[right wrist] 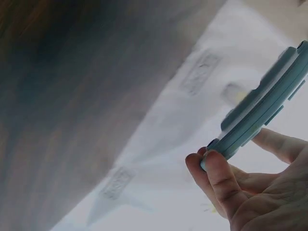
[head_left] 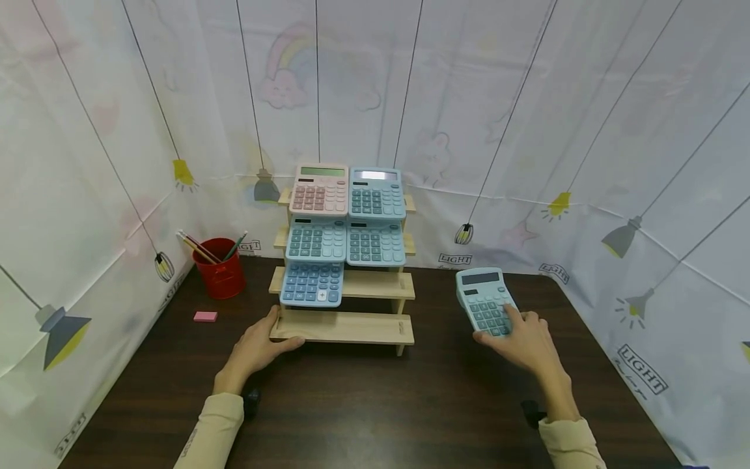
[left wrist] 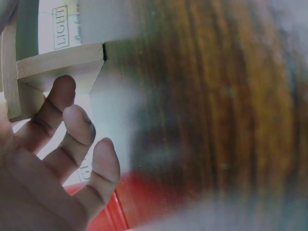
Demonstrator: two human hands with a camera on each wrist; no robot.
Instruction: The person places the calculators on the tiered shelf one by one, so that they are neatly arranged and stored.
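My right hand (head_left: pixel 530 342) grips a light-blue calculator (head_left: pixel 482 301) by its lower end, right of the stand. The right wrist view shows this calculator (right wrist: pixel 262 103) edge-on, raised off the table, with thumb and fingers at its near end. My left hand (head_left: pixel 252 352) holds the left end of the lowest shelf of a tiered wooden stand (head_left: pixel 351 327), thumb along its front edge. In the left wrist view several fingers (left wrist: pixel 79 125) curve beside the shelf end. On the stand's upper tiers lean a pink calculator (head_left: pixel 319 189) and several blue calculators (head_left: pixel 376 193).
A red bucket (head_left: pixel 221 277) with pencils stands at the back left of the dark table (head_left: pixel 375 404). A pink eraser-like block (head_left: pixel 205 316) lies in front of it. A printed white curtain (head_left: pixel 469 130) encloses the back and sides.
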